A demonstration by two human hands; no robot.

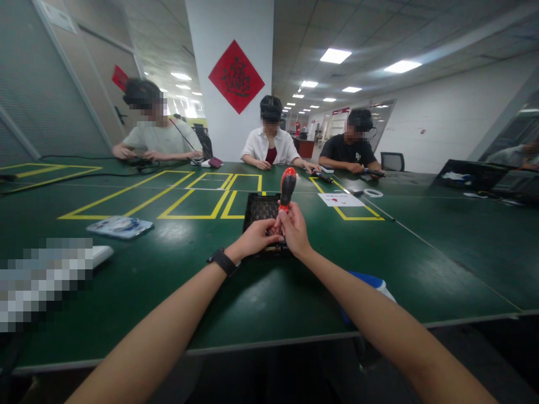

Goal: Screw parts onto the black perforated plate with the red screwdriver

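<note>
A screwdriver (288, 189) with a red and black handle stands nearly upright in the middle of the head view. My right hand (296, 229) is closed around its lower part, and the tip is hidden behind my fingers. Close against it, my left hand (257, 238) has thumb and fingers drawn together; what they pinch, if anything, is hidden. Both hands are over the near right part of a black open tray-like case (263, 206) with a grid-patterned inside. My left wrist wears a dark watch (224, 261).
The green table (185, 303) bears yellow tape outlines. A patterned flat object (120, 226) lies to the left, and a blue and white object (370, 283) is partly behind my right forearm. A printed sheet (340, 200) lies to the right. Across the table sit three people.
</note>
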